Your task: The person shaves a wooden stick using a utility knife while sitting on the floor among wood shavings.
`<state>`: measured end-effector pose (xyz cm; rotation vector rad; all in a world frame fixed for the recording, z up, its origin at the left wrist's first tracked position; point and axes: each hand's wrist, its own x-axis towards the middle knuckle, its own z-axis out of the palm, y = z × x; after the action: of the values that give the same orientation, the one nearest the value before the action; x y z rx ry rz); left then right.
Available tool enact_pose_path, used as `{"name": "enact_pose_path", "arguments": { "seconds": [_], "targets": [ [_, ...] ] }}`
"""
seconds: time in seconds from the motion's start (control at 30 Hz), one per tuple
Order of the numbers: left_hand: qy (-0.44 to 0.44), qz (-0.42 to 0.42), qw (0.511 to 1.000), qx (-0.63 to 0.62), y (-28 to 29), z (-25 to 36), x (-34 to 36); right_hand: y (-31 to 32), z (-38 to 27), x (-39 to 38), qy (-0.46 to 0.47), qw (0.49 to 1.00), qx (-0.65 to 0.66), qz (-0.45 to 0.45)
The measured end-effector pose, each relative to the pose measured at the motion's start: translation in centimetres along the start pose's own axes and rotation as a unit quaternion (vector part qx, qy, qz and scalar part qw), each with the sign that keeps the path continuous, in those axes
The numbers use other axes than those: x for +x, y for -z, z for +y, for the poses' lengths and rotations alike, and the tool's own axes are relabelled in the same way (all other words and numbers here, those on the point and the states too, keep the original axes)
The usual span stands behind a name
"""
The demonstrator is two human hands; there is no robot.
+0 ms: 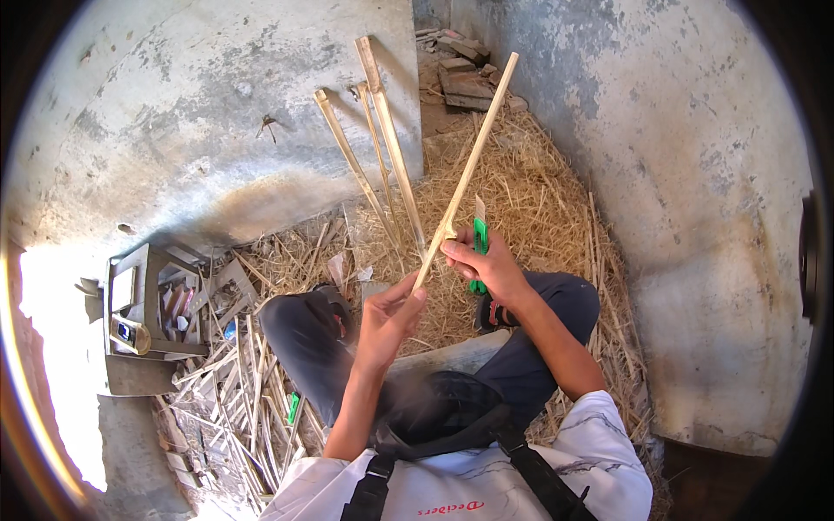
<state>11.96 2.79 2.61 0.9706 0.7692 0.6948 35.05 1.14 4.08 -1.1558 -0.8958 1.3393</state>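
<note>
A long pale split bamboo stick [476, 148] slants up and away to the right, with a rough node partway along it. My left hand [389, 317] is closed on its lower end, thumb against the stick. In my right hand [495, 265] is a green utility knife [479, 241], its blade out and pointing up, away from the stick. The thumb of that hand presses on the stick just below the node. Beyond my hands, several bamboo pieces [400, 161] lean against the wall.
Straw [530, 187] covers the floor ahead and right. Bamboo strips [239, 408] lie heaped at left, with another green cutter [294, 408] on them. A wooden frame [155, 365] holding odds and ends stands far left. Worn walls [695, 217] rise close by; bricks [466, 85] lie at the back.
</note>
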Motion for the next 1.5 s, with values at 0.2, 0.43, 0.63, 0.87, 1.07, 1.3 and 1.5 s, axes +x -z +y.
{"name": "enact_pose_path", "arguments": {
  "seconds": [0.2, 0.43, 0.63, 0.87, 1.07, 1.3, 1.5],
  "targets": [
    [-0.015, 0.003, 1.0, 0.014, -0.5, 1.0, -0.3, 0.0, -0.2, -0.5, 0.253, 0.935, -0.229, 0.09],
    [-0.027, 0.019, 0.999, 0.028, -0.7, 1.5, -0.5, -0.7, -0.3, -1.0, 0.341, 0.807, -0.477, 0.063],
    [-0.051, 0.055, 0.992, 0.098, -0.9, 1.2, -1.0, -1.1, 0.1, -0.7, 0.361, 0.793, -0.484, 0.085],
    [-0.107, 0.103, 0.965, 0.217, -1.6, 1.8, -1.4, -1.3, -0.1, -0.9, 0.359, 0.779, -0.503, 0.101],
    [-0.118, 0.106, 0.961, 0.225, -1.6, 1.6, -1.5, -1.6, -0.5, -1.0, 0.363, 0.771, -0.509, 0.123],
    [-0.109, 0.128, 0.95, 0.262, -2.1, 1.3, -2.3, -1.5, 0.1, -0.7, 0.368, 0.748, -0.528, 0.16],
    [-0.063, 0.083, 0.978, 0.182, -1.0, 0.5, -2.3, -1.9, -0.3, -0.8, 0.366, 0.745, -0.535, 0.161]
  ]
}}
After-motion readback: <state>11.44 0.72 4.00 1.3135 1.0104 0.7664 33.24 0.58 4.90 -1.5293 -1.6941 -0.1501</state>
